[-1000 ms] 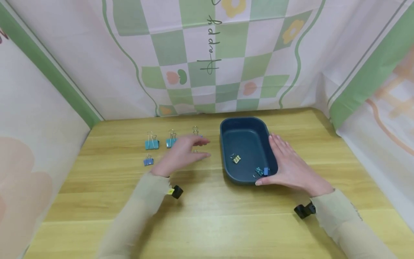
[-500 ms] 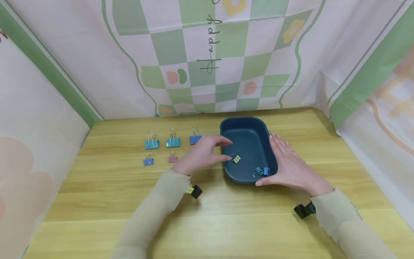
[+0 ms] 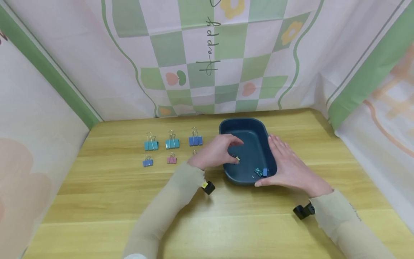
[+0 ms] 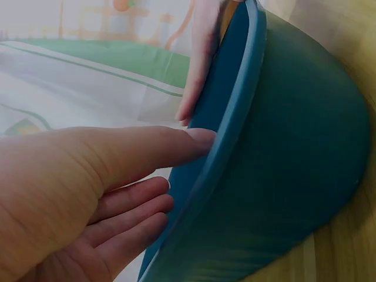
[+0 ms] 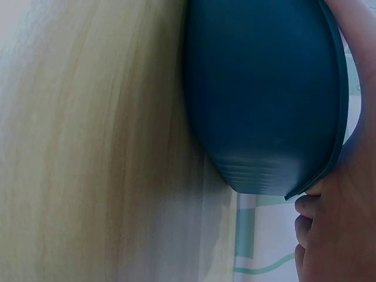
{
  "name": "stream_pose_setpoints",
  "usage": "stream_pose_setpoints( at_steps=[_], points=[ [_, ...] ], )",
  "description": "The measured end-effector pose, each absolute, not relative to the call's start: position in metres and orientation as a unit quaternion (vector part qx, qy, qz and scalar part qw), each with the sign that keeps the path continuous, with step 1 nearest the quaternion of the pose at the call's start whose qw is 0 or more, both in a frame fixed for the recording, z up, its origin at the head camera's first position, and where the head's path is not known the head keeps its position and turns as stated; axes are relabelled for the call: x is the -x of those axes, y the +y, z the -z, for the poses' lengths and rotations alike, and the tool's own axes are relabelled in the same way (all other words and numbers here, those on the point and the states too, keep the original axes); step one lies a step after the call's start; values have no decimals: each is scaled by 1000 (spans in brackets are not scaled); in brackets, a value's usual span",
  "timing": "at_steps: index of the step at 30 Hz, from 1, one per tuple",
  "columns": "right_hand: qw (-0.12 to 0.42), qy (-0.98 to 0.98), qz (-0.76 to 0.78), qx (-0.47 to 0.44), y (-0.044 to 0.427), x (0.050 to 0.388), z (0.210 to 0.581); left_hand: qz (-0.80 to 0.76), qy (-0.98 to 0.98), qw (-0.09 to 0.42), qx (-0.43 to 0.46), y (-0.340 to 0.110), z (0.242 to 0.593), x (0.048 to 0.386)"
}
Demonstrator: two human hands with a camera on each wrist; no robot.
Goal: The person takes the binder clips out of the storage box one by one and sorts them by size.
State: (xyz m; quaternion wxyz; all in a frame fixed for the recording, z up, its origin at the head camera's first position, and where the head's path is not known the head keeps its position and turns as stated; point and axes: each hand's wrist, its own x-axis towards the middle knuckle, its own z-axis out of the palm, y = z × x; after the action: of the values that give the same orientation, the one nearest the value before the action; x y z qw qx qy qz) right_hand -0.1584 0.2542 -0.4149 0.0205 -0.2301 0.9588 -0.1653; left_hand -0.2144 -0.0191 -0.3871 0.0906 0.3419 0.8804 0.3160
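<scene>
My left hand point(image 3: 216, 151) reaches over the left rim of a dark blue plastic tray point(image 3: 247, 138). Its thumb and fingers are spread apart, with nothing visible between them in the left wrist view. A small yellow binder clip point(image 3: 237, 158) lies in the tray beside the thumb, partly hidden by it. Near the tray's front right corner are a teal binder clip point(image 3: 258, 172) and a blue binder clip point(image 3: 265, 172). My right hand point(image 3: 292, 169) rests against the tray's right side, fingers straight along the wall and thumb at the near corner.
Left of the tray, binder clips stand in two rows on the wooden table point(image 3: 226, 223): larger teal point(image 3: 151, 145) and blue point(image 3: 195, 140) ones behind, a small blue clip point(image 3: 147, 163) and a pink clip point(image 3: 171, 160) in front. Another clip's handle shows behind my left wrist. Curtains enclose the table.
My left hand has moved right, from above the clips on the table to over the tray. The clips it covered are now largely visible. My right hand has stayed at the tray.
</scene>
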Motion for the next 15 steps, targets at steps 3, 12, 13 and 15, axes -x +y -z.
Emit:
stream_pose_setpoints(
  at_steps=[3, 12, 13, 15],
  points=[
    [22, 959, 166, 231, 254, 158, 414, -298, 885, 98, -343, -14, 389, 217],
    [24, 959, 165, 229, 254, 157, 413, -270, 892, 119, -342, -2, 390, 222],
    [25, 959, 166, 229, 254, 157, 413, -267, 893, 120, -342, -1, 390, 222],
    [25, 959, 166, 228, 254, 157, 414, -261, 894, 122, -342, 1, 390, 223]
  ],
)
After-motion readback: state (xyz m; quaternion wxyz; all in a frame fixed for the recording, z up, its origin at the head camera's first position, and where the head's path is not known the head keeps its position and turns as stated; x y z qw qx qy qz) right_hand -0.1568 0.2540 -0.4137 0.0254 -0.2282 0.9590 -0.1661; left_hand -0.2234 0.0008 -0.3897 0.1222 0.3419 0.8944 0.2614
